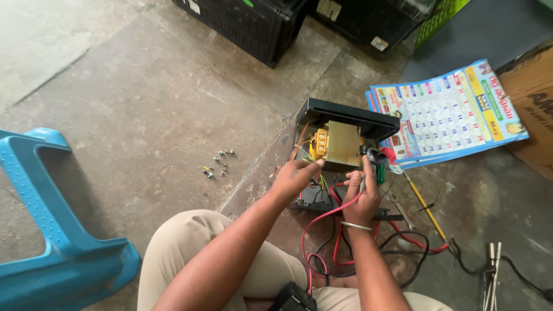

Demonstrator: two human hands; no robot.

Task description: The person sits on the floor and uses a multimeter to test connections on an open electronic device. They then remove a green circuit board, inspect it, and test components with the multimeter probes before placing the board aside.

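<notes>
An opened black electronic unit [345, 115] lies on the concrete floor, its brass-coloured transformer [341, 146] and coloured wiring exposed. My left hand [295, 176] reaches into the unit's left side, fingertips touching the wires beside the transformer. My right hand [362, 196] grips a red probe lead [322, 217] and points it at the transformer's right side, near a black cap [375, 155]. Red and black leads [403, 245] trail back toward a dark meter [292, 298] lying on my lap.
Several loose screws [218, 163] lie on the floor to the left. A blue plastic stool [52, 230] is at far left. A calendar [449, 112], a yellow-handled screwdriver [425, 204], a cardboard box [533, 98] and clip leads [492, 270] lie right; black crates [247, 23] stand behind.
</notes>
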